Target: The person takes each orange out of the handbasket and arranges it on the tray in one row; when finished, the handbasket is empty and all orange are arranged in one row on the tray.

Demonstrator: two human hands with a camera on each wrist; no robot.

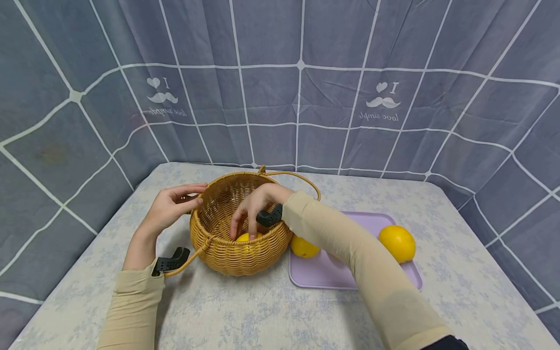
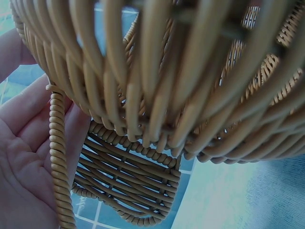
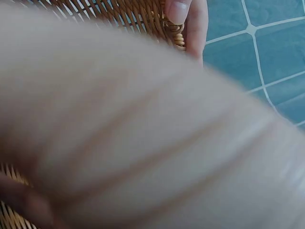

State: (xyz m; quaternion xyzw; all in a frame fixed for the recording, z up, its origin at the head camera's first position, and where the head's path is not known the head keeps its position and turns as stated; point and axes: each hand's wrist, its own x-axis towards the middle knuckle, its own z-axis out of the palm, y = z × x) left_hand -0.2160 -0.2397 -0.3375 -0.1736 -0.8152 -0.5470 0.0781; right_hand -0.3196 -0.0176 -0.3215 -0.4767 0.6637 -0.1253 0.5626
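Observation:
A round wicker basket [image 1: 240,260] with a thin looped handle stands left of centre on the table in the head view. My left hand [image 1: 168,206] holds its left rim, thumb and fingers about a woven side lug [image 2: 128,176] that shows close up in the left wrist view. Inside the basket, my right hand [image 1: 258,204] reaches down with bent fingers round a yellow orange [image 1: 249,237], mostly hidden by the front wall. In the right wrist view, the right hand's blurred skin covers most of the picture, and the left thumb [image 3: 177,12] presses on the rim.
A lilac tray [image 1: 315,277] lies right of the basket. On it are one orange [image 1: 305,247] against the basket's side and another [image 1: 397,243] at the right edge. My right sleeve [image 1: 350,238] crosses above the tray. A grey checked curtain [image 1: 271,97] hangs behind the table.

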